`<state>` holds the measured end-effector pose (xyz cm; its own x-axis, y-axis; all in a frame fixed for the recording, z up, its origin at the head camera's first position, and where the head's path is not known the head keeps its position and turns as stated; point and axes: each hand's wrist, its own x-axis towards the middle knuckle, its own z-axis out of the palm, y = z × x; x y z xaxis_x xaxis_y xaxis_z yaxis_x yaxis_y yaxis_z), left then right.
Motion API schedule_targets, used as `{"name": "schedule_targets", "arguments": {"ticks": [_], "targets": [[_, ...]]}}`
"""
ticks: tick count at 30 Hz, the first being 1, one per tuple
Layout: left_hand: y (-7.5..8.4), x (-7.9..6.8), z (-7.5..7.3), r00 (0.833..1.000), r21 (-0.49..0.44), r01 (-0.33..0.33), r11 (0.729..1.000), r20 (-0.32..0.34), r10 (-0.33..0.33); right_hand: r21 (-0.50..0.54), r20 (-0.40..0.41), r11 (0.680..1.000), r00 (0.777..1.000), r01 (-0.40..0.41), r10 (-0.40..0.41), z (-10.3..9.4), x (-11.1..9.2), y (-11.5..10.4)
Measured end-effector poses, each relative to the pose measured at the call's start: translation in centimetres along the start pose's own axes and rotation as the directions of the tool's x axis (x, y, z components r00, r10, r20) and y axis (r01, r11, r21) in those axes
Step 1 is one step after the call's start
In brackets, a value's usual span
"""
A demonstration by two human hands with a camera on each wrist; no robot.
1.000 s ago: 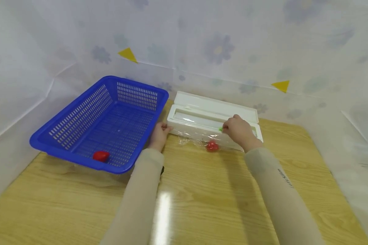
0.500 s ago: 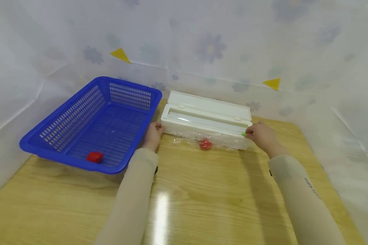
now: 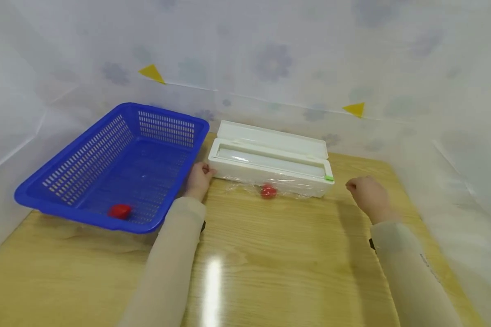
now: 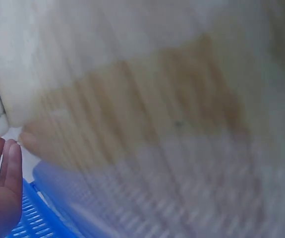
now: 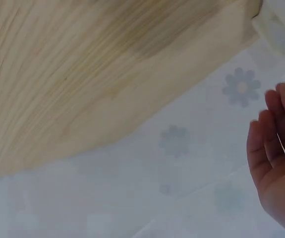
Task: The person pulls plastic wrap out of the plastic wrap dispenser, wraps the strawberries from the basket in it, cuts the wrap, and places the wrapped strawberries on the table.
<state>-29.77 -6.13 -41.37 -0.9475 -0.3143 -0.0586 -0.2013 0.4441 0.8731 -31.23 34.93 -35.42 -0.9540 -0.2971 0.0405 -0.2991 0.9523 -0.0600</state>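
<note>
A long white cling film dispenser [image 3: 266,174] stands at the back of the table, its lid [image 3: 272,138] tipped back. A green slider [image 3: 329,178] sits at the right end of its front rim. Clear film hangs over the front, with a small red roundish thing [image 3: 268,191] at its lower edge. My left hand [image 3: 198,180] touches the dispenser's left end; in the left wrist view its visible fingers [image 4: 12,166] are nearly straight against the white casing. Apart from the dispenser, to its right, my right hand [image 3: 368,196] is raised with loosely bent fingers and holds nothing.
A blue slotted basket [image 3: 86,213] stands left of my left hand, and another small red thing [image 3: 120,211] lies inside it near the front. Behind the wooden table [image 3: 286,263] hangs a pale flowered sheet [image 3: 245,59] with yellow triangles.
My right hand slid the green slider rightward along the dispenser to its end, let it go and moved off to the right. My left hand stayed at the left end.
</note>
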Motion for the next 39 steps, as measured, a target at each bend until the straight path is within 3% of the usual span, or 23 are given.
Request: {"name": "schedule_targets", "arguments": {"ticks": [2, 5, 7, 9, 12, 14, 15, 18, 22, 24, 28, 31, 33, 35, 39], "targets": [[0.1, -0.2, -0.1, 1.0, 0.034, 0.001, 0.999, -0.007, -0.001, 0.064, -0.112, 0.998, 0.994, -0.004, 0.011, 0.5, -0.1, -1.2], [0.5, -0.7, 0.1, 1.0, 0.102, -0.001, 0.995, -0.027, 0.004, 0.044, -0.271, 0.992, 0.957, 0.118, -0.102, 1.3, 0.6, -3.8], [0.8, -1.1, 0.3, 0.998, 0.163, 0.006, 0.987, -0.057, 0.003, -0.027, -0.353, 0.975, 0.91, 0.221, -0.216, 2.0, 1.3, -5.4], [1.0, -1.5, 0.6, 0.995, 0.233, 0.007, 0.972, -0.095, 0.015, -0.116, -0.426, 0.945, 0.844, 0.305, -0.325, 3.0, 1.7, -6.4], [1.3, -2.0, 1.3, 0.992, 0.299, -0.037, 0.954, -0.106, 0.072, -0.222, -0.52, 0.911, 0.748, 0.348, -0.413, 4.6, 1.9, -6.7], [1.3, -2.2, 1.4, 0.986, 0.313, -0.106, 0.944, -0.086, 0.139, -0.246, -0.558, 0.899, 0.706, 0.363, -0.437, 5.6, 1.7, -6.7], [1.2, -2.3, 1.4, 0.982, 0.315, -0.149, 0.937, -0.067, 0.178, -0.245, -0.561, 0.897, 0.701, 0.367, -0.44, 6.0, 1.7, -6.7], [0.9, -2.3, 1.3, 0.954, 0.336, -0.288, 0.897, 0.015, 0.3, -0.204, -0.535, 0.905, 0.731, 0.374, -0.423, 6.9, 1.3, -6.9], [0.4, -2.4, 0.9, 0.907, 0.4, -0.416, 0.816, 0.118, 0.405, -0.095, -0.47, 0.91, 0.787, 0.404, -0.399, 7.2, 1.1, -7.3], [0.3, -2.5, 0.8, 0.894, 0.412, -0.445, 0.795, 0.153, 0.421, -0.04, -0.425, 0.913, 0.82, 0.407, -0.384, 7.2, 1.1, -7.5], [0.6, -2.5, 0.6, 0.878, 0.424, -0.479, 0.768, 0.242, 0.414, 0.082, -0.254, 0.947, 0.925, 0.312, -0.283, 6.8, 1.4, -8.2], [1.4, -2.5, 0.5, 0.856, 0.456, -0.51, 0.729, 0.347, 0.383, 0.12, -0.141, 0.964, 0.965, 0.237, -0.219, 6.6, 1.6, -8.5], [2.0, -2.6, 0.5, 0.83, 0.486, -0.547, 0.681, 0.418, 0.369, 0.097, -0.118, 0.963, 0.964, 0.25, -0.238, 6.6, 1.7, -8.6], [2.4, -2.7, 0.7, 0.798, 0.519, -0.592, 0.616, 0.484, 0.359, 0.044, -0.141, 0.954, 0.947, 0.296, -0.287, 6.8, 1.7, -8.6], [3.0, -3.0, 1.4, 0.714, 0.565, -0.695, 0.446, 0.617, 0.332, -0.044, -0.244, 0.917, 0.886, 0.397, -0.395, 7.1, 1.7, -9.0]]}}
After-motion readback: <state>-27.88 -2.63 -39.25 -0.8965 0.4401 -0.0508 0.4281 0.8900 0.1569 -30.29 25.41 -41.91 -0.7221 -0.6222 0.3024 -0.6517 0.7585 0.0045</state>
